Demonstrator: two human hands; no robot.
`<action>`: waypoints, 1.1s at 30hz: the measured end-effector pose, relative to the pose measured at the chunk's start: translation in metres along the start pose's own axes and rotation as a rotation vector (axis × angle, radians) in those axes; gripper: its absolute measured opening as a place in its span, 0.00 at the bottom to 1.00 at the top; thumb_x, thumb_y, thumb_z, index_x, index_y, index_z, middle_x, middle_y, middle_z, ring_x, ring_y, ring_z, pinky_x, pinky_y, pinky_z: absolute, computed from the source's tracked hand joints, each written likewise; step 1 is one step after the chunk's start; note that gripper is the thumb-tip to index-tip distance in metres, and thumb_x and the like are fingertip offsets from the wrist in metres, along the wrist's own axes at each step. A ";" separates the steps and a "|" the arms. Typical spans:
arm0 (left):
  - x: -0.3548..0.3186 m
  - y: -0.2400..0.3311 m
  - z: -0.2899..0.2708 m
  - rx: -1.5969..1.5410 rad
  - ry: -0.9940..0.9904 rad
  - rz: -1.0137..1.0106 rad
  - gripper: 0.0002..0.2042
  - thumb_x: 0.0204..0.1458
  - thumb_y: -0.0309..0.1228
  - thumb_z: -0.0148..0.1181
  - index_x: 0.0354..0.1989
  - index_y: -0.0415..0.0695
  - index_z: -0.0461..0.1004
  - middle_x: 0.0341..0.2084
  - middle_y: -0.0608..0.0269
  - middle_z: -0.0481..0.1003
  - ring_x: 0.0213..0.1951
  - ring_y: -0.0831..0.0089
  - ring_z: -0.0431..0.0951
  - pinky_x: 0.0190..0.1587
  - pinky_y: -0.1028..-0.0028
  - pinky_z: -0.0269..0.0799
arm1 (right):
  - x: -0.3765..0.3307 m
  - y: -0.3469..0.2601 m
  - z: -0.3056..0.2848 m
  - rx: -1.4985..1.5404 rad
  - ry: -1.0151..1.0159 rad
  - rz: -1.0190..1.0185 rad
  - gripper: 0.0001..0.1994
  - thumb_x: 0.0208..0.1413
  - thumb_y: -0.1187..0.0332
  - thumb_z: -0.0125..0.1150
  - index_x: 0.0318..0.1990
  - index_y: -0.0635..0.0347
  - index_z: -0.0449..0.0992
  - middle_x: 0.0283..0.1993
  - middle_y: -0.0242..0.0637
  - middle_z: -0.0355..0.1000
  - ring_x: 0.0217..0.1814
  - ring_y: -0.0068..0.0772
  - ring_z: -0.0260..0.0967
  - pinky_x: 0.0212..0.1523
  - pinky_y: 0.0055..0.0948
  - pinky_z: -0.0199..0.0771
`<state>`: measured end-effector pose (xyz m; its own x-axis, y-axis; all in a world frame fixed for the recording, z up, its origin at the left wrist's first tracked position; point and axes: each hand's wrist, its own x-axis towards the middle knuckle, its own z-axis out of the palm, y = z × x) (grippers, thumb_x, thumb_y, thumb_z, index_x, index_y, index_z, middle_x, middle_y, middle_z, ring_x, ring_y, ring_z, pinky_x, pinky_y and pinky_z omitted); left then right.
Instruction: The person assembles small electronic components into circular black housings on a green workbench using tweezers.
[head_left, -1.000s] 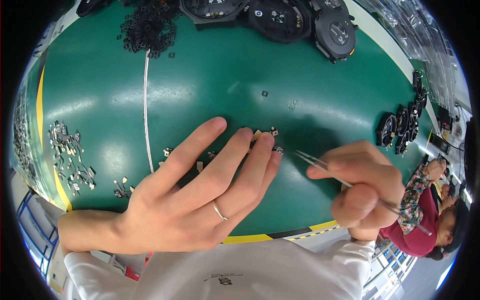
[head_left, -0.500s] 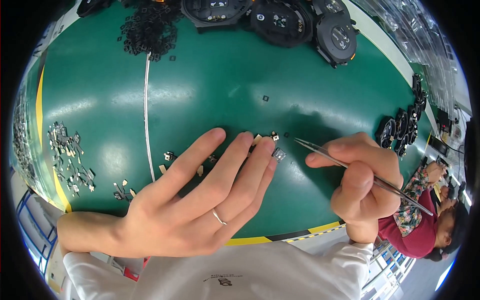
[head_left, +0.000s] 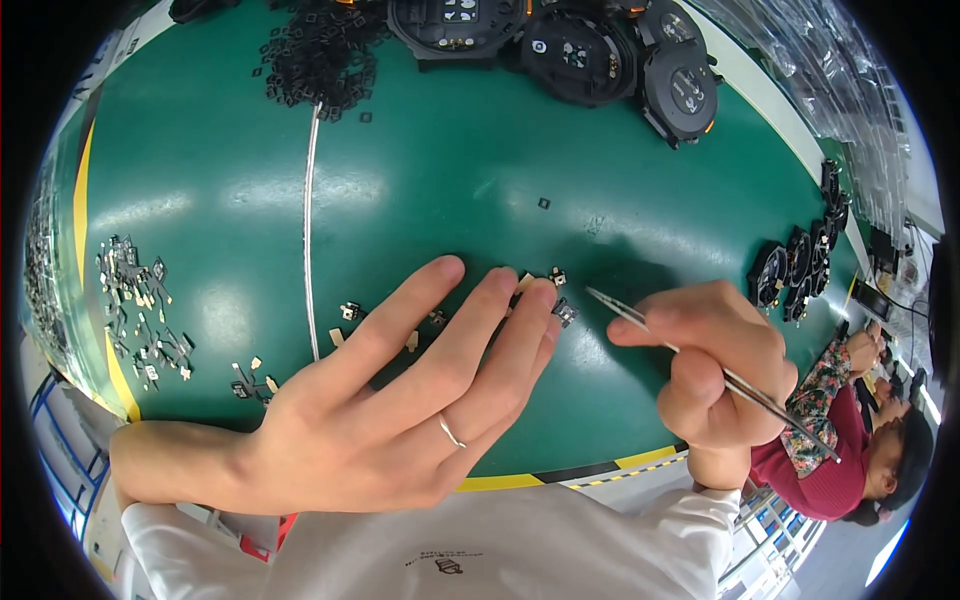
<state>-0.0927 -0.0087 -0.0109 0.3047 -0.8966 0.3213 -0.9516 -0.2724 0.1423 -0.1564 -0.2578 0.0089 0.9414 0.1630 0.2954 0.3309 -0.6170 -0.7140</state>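
My left hand (head_left: 400, 400) lies with fingers spread on the green mat, over several small parts that show between and beside the fingers. At its fingertips are a small silvery-black part (head_left: 566, 313) and a tiny gold-and-black part (head_left: 558, 276). My right hand (head_left: 725, 350) grips a pair of metal tweezers (head_left: 770, 404), whose tips point left, just short of those parts. Whether anything sits between the tips, I cannot make out. Farther up the mat lies a small black square frame (head_left: 544, 203).
A heap of black square frames (head_left: 320, 60) lies at the back left; loose small parts (head_left: 140, 300) spread at the far left. Round black watch-like housings (head_left: 580, 55) line the back, with more (head_left: 770, 273) at right. A white strip (head_left: 310, 200) crosses the mat. Another person (head_left: 840, 450) sits at right.
The view has shifted slightly, moving the mat's contents right and down. The tweezer tips are slightly closer to the parts by my left fingers. A small dark square near the tips no longer shows.
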 end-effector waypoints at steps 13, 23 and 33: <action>-0.001 0.001 0.001 -0.010 0.021 -0.008 0.16 0.61 0.35 0.56 0.52 0.42 0.84 0.56 0.58 0.78 0.58 0.61 0.77 0.61 0.58 0.78 | -0.006 -0.005 0.007 0.069 -0.023 -0.031 0.18 0.71 0.55 0.56 0.41 0.64 0.76 0.31 0.48 0.81 0.28 0.37 0.82 0.22 0.26 0.80; 0.001 0.002 -0.002 -0.019 0.004 -0.016 0.17 0.60 0.34 0.57 0.52 0.42 0.84 0.57 0.58 0.78 0.58 0.61 0.77 0.61 0.58 0.78 | -0.005 -0.005 0.007 0.035 -0.020 -0.042 0.18 0.71 0.55 0.56 0.41 0.66 0.75 0.31 0.48 0.81 0.27 0.35 0.82 0.22 0.26 0.79; 0.000 0.003 -0.004 -0.004 -0.007 -0.015 0.17 0.60 0.33 0.58 0.53 0.43 0.84 0.56 0.60 0.78 0.57 0.63 0.78 0.59 0.61 0.79 | -0.005 -0.005 0.006 0.054 -0.036 -0.008 0.18 0.72 0.57 0.55 0.42 0.68 0.74 0.30 0.46 0.81 0.27 0.36 0.82 0.25 0.27 0.81</action>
<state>-0.0954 -0.0083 -0.0071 0.3183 -0.8948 0.3130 -0.9469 -0.2842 0.1505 -0.1626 -0.2512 0.0075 0.9400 0.1963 0.2790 0.3408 -0.5732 -0.7451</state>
